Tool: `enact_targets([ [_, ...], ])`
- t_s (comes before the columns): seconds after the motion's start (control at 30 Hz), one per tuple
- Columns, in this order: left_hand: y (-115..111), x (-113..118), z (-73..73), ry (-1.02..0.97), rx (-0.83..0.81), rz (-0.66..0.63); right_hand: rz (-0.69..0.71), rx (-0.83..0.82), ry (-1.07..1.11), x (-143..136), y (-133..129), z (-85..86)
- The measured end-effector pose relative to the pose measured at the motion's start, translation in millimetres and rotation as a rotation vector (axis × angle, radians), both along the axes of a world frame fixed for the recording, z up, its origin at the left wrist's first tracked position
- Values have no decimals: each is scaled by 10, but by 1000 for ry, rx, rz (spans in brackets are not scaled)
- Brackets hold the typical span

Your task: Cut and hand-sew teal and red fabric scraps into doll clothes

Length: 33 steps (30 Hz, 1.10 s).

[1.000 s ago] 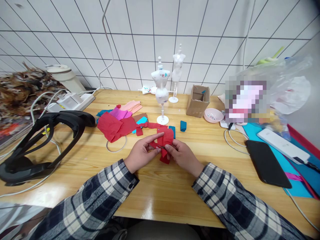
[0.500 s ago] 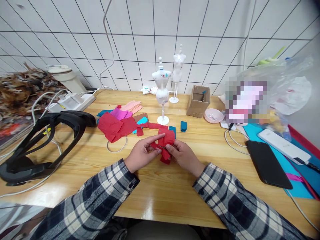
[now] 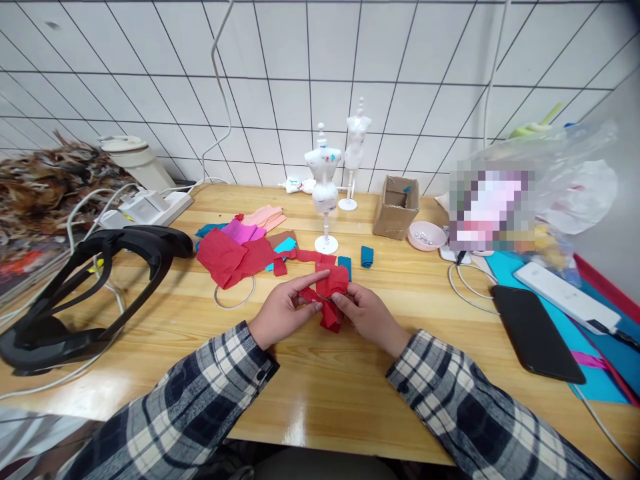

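Observation:
Between my two hands is a piece of red crepe paper [image 3: 333,281], with loose strips hanging below it. My left hand [image 3: 279,308] pinches its left side, index finger laid along the top and thumb below. My right hand [image 3: 375,319] grips the right edge between thumb and curled fingers. A thin dark line crosses the paper near the thumbs; what it is I cannot make out. Just beyond lie a folded blue paper piece [image 3: 345,268] and a small blue roll [image 3: 367,257]. A red strip [image 3: 313,255] runs left toward larger red sheets [image 3: 223,257].
Two small white dress-form mannequins [image 3: 325,193] stand behind, near a cardboard box [image 3: 397,213] and a pink bowl [image 3: 427,235] of small shiny bits. At left sit a black headset frame [image 3: 150,287] and a power strip [image 3: 160,205]; at right, a black phone [image 3: 535,333] and cables.
The view has tilted slightly, so things sit a little lower. The red paper's upper part has folded down a bit, and the strips below it have shifted. Both hands keep their grip.

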<state>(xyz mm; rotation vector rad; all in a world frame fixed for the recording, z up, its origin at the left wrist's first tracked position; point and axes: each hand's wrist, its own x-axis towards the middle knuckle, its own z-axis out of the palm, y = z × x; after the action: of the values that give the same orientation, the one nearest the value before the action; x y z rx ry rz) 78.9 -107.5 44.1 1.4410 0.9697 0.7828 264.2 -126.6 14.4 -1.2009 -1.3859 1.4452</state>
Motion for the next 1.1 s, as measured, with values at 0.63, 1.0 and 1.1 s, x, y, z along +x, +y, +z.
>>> enact_targets([
  [0.63,-9,0,-36,-29,9,-76,17,45,-14,-5,11,-19],
  [1.0,-17,-5,-59,-135,-16,-5,15,71,-191,-37,-77,146],
  [1.1,-23,-20,-81,-161,-23,-33,9,82,-276,-46,-73,148],
])
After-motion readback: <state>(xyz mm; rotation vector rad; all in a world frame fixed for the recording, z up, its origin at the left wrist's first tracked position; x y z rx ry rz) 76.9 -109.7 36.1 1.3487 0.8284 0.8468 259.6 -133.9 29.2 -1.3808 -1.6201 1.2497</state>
